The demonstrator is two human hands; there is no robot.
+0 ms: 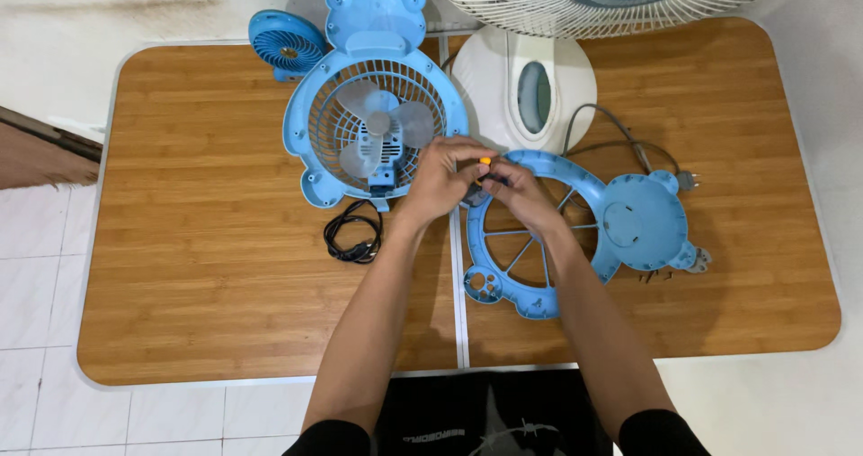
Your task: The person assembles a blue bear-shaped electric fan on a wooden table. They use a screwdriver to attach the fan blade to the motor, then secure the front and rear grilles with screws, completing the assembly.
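Both the left hand (442, 179) and right hand (520, 195) were curled shut around a small orange-tipped tool (484, 161) between the blue fan body (310, 123) and its detached front cover (643, 222).

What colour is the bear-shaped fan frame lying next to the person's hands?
Light blue: the bear-shaped fan frame shows best in the head view, lying flat on the wooden table.
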